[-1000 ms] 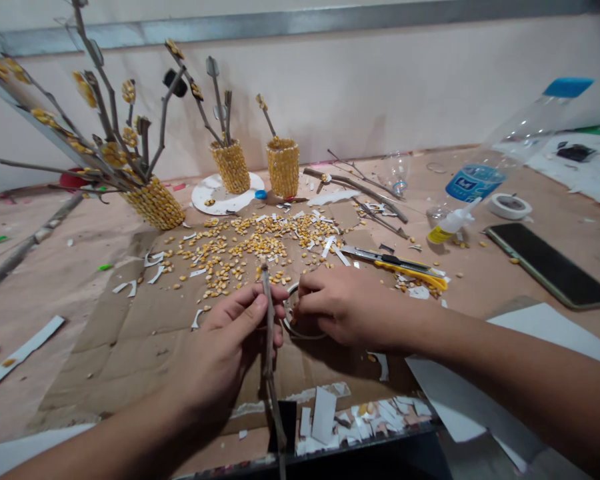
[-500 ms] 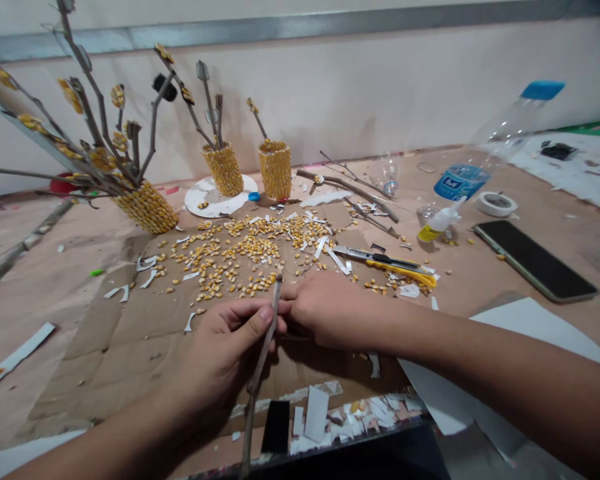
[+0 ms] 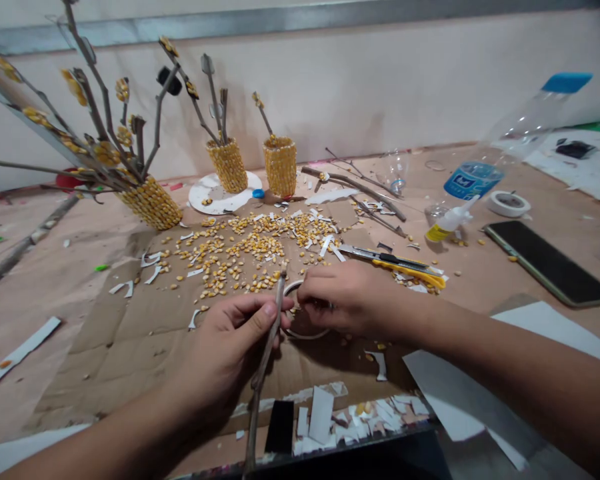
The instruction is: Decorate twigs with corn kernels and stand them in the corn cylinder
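Your left hand [image 3: 245, 327] is at the lower centre of the frame, its thumb and fingers clamped on a thin, dry twig [image 3: 260, 373]. The twig slants from the bottom edge up to its tip near the middle of the frame, just short of the scattered corn kernels [image 3: 260, 247].

Your right hand [image 3: 347, 297], just right of centre, has its fingers curled together over a round ring [image 3: 307, 337]; you cannot tell from this view whether they pinch anything. The ring lies on the brown cardboard [image 3: 115, 347], partly covered by that hand.

Above your right wrist is a utility knife [image 3: 413, 268] with a yellow handle, its blade pointing left. Farther right stand a small glue bottle [image 3: 445, 227] and a clear plastic bottle [image 3: 475, 180] with a blue cap, near a black smartphone [image 3: 550, 263] lying flat.

At upper left, a kernel-covered pot [image 3: 153, 203] full of branches leans over; two smaller upright pots [image 3: 280, 167] hold sticks near the upper centre. White paper scraps [image 3: 375, 423] are heaped at the bottom, right of the twig.
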Tool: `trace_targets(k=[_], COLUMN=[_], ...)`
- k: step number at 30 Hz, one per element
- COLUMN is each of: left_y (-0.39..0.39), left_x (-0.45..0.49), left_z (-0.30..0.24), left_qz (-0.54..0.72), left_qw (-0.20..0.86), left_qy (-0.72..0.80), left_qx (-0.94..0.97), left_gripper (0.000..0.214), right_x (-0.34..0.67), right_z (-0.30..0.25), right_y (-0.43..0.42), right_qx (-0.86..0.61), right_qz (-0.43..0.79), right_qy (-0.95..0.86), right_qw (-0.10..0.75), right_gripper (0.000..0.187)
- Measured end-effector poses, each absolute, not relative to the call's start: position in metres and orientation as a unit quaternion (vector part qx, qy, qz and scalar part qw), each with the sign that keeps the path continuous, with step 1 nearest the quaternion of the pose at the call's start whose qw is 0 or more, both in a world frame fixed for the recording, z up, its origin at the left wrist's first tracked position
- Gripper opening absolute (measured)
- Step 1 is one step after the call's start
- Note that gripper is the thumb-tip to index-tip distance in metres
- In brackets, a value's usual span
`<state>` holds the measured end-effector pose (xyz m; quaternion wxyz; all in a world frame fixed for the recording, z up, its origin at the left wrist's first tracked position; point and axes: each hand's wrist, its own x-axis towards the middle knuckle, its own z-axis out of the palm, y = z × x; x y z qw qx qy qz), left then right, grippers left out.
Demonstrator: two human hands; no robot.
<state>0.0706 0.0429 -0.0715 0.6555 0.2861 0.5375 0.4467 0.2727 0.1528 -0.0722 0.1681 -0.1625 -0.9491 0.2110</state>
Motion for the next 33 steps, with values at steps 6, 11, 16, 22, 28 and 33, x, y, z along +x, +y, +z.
trace_targets(k=[6,11,16,22,28,33], left_y=[0.044,0.044,0.043,0.043,0.042,0.04], left_x=[0.073,0.077,0.079,0.078,0.076,0.074], left_z=[-0.07,-0.068,-0.066,-0.067,-0.071,-0.075], left_qz=[0.434,0.432,0.43,0.429,0.431,0.42], left_qw=[0.657,0.653,0.642,0.635,0.64,0.647], left_qy=[0.545,0.55,0.555,0.552,0.553,0.549], left_qx=[0.289,0.291,0.307,0.33,0.314,0.321], left_gripper=[0.036,0.037,0.037,0.035,0.031,0.034], right_x=[0.274,0.268,0.266,0.269,0.268,0.268], right_z=[-0.073,-0.073,-0.077,-0.074,-0.077,-0.075], right_y=[0.148,0.14,0.141,0.14,0.137,0.136], right_qx=[-0.184,-0.174,-0.153,-0.147,-0.164,-0.153], right_qz=[0.361,0.298,0.237,0.239,0.246,0.31], right_qy=[-0.828,-0.833,-0.863,-0.864,-0.846,-0.82], right_qw=[0.387,0.433,0.419,0.418,0.444,0.456], right_gripper=[0.007,0.008,0.007,0.011,0.009,0.011])
